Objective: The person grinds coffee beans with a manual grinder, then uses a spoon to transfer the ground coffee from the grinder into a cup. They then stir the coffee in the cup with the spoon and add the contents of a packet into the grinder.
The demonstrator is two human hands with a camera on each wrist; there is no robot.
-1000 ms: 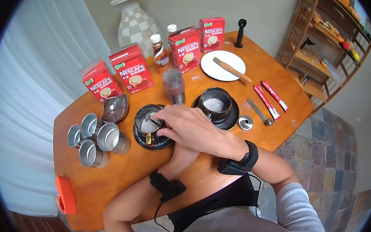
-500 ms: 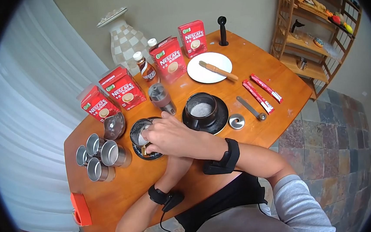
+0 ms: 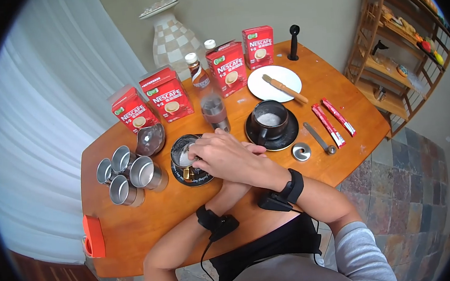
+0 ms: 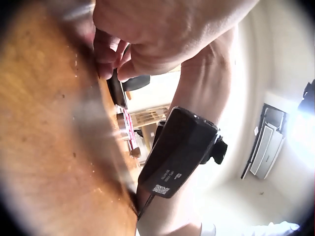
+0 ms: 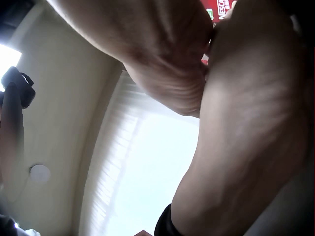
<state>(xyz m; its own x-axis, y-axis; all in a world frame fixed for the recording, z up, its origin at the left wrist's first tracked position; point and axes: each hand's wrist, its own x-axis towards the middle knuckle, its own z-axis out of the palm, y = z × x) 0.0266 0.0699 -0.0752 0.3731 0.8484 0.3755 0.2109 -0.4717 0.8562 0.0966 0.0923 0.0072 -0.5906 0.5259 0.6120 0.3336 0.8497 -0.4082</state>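
My forearms cross, the right over the left. In the head view my right hand [image 3: 218,157] is above the left black cup [image 3: 181,144], which has a gold handle [image 3: 187,174] and whitish contents. Its curled fingers hold a thin dark utensil, now mostly hidden. Mostly hidden beneath the right wrist, my left hand [image 3: 254,148] reaches toward the right black cup [image 3: 270,126] and its black saucer [image 3: 288,139]. In the left wrist view the left thumb and fingers [image 4: 105,70] pinch the dark saucer edge [image 4: 116,91]. That right cup also holds whitish contents.
Several metal cups [image 3: 145,170] stand at the left near a dark bowl [image 3: 151,139]. Red Nescafe boxes [image 3: 169,97], bottles [image 3: 197,74] and a grinder [image 3: 215,114] line the back. A white plate [image 3: 263,87] bears a brush [image 3: 284,88]; red sachets [image 3: 329,126] lie right.
The head view has tilted and shifted back. My right hand stays over the left cup, and the dark utensil seen earlier is now covered by its fingers. Left fingertips now show beside the right saucer.
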